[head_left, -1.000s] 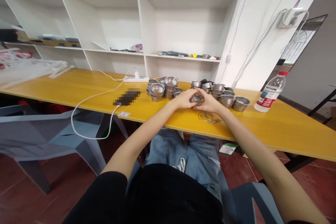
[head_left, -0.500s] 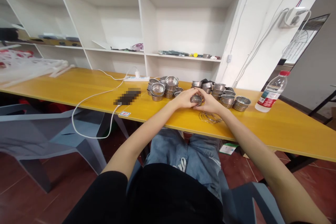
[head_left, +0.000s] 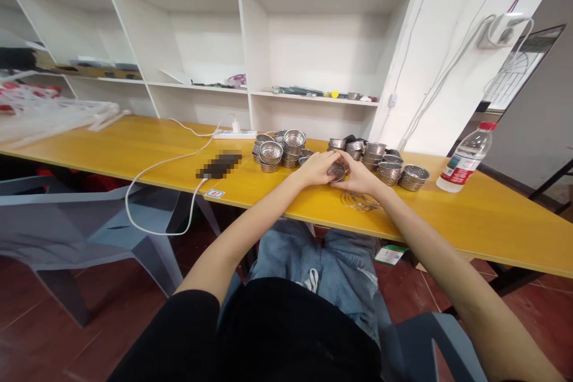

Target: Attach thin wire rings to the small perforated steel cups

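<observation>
Between my hands is a small round metal cup (head_left: 335,172), tilted so that its opening faces me. My left hand (head_left: 317,168) curls round its left side, and my right hand (head_left: 358,174) grips it from the right. The fingertips of both hands meet at its far rim. Just below my right hand, a loose bunch of thin metal rings (head_left: 359,201) lies on the table. Stacked perforated metal cups (head_left: 270,155) stand beyond my left hand, and more such cups (head_left: 388,172) stand behind and to the right of my right hand.
The yellow table (head_left: 483,221) runs along white shelves (head_left: 313,42). A water bottle (head_left: 465,158) with a red cap stands at the right. On the left lie a blurred-out dark object (head_left: 218,165), a white cable (head_left: 152,171) and a power strip (head_left: 235,134). Grey chairs (head_left: 102,221) stand below.
Both hands stay on the cup in nearly the same place. The cup appears slightly more tilted. The whole view has shifted a little.
</observation>
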